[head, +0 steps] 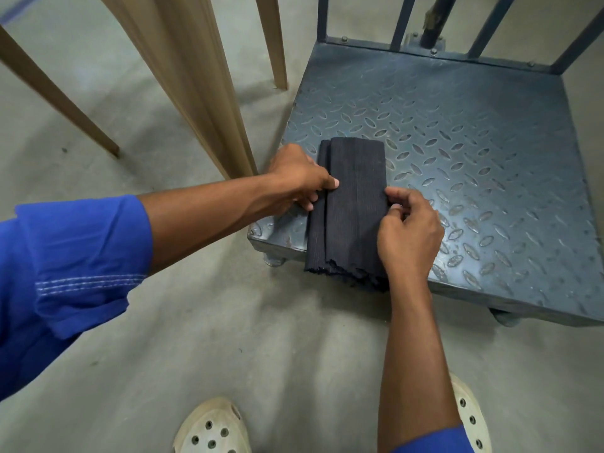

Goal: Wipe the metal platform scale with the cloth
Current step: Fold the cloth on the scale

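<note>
Fingers of left hand (299, 178) and right hand (410, 233) pinch the folded cloth (354, 204) on the platform scale (464, 135).

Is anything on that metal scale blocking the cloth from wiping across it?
Nothing visible does. The cloth lies folded on the near left corner of the scale, held by the left hand and right hand; beyond them it is bare to the rail bars.

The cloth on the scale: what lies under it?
Under the cloth lies the ridged metal top of the scale; the cloth's near end hangs past the front edge. The patch directly beneath is covered, so its state cannot be seen.
</note>
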